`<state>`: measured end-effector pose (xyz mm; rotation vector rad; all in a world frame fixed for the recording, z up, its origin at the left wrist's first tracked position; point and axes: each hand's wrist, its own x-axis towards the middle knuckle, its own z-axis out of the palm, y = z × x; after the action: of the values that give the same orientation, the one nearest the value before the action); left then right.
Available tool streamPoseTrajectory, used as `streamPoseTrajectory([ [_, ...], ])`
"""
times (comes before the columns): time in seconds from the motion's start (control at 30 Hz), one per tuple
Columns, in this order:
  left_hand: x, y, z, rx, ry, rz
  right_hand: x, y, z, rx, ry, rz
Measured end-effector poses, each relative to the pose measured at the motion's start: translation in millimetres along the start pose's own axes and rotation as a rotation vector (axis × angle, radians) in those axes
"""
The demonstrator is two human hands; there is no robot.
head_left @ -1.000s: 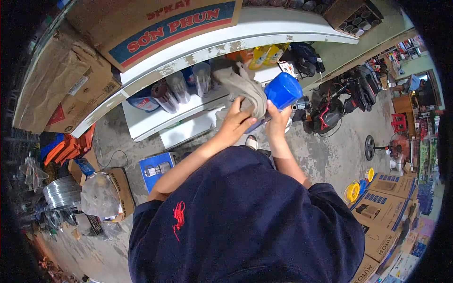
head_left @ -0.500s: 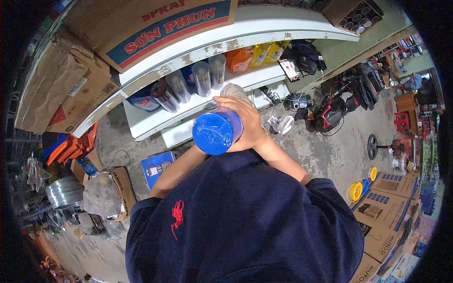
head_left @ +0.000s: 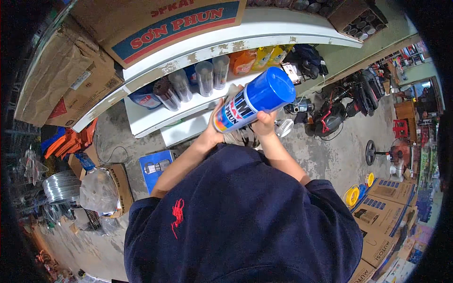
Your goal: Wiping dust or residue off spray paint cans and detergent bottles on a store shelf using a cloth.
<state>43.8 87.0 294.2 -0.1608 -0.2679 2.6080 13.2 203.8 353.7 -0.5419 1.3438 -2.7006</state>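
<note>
A spray paint can (head_left: 250,104) with a blue cap and a white, printed body is tilted in front of my chest, its cap pointing up and to the right. My left hand (head_left: 211,135) is closed round its lower end. From the right, my right hand (head_left: 265,124) grips it near the cap, thumb on the side facing me; its other fingers are hidden behind the can. Ahead, on a white shelf (head_left: 155,123), stand several clear tubes (head_left: 204,79) beside orange and yellow pouches (head_left: 261,59). A bit of pale material shows behind the can, too covered to name.
Large cardboard boxes (head_left: 80,78) sit on the upper shelf at left. On the floor are a blue box (head_left: 156,169), a wire coil (head_left: 61,187) and a plastic-covered carton (head_left: 123,191). A motorbike (head_left: 330,115), a fan (head_left: 401,152) and stacked cartons (head_left: 384,212) are to the right.
The can has swung from cap-end toward me to lying slantwise, cap to the upper right, its printed side now showing. My right hand has shifted slightly right; my left has come into view.
</note>
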Motion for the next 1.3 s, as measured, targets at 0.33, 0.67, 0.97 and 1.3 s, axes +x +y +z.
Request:
streamPoseTrajectory([
  [0.33, -7.6, 35.2, -45.6, 0.442, 0.335, 0.169, 9.5, -9.9, -23.5, 0.032, 0.071, 0.048],
  [0.67, -37.3, -3.2, 30.2, 0.957, 0.185, -0.121, 32.8, 12.9, -32.6, 0.027, 0.002, 0.279],
  [0.97, -12.4, 4.0, 24.2, 1.175, 0.096, 0.078, 16.8, -16.2, 5.7, -0.339, 0.224, -0.036],
  [1.3, -25.5, 12.3, 47.4, 1.932, 0.396, -0.339, 7.8, -20.0, -14.5, -0.673, 0.33, -0.238],
])
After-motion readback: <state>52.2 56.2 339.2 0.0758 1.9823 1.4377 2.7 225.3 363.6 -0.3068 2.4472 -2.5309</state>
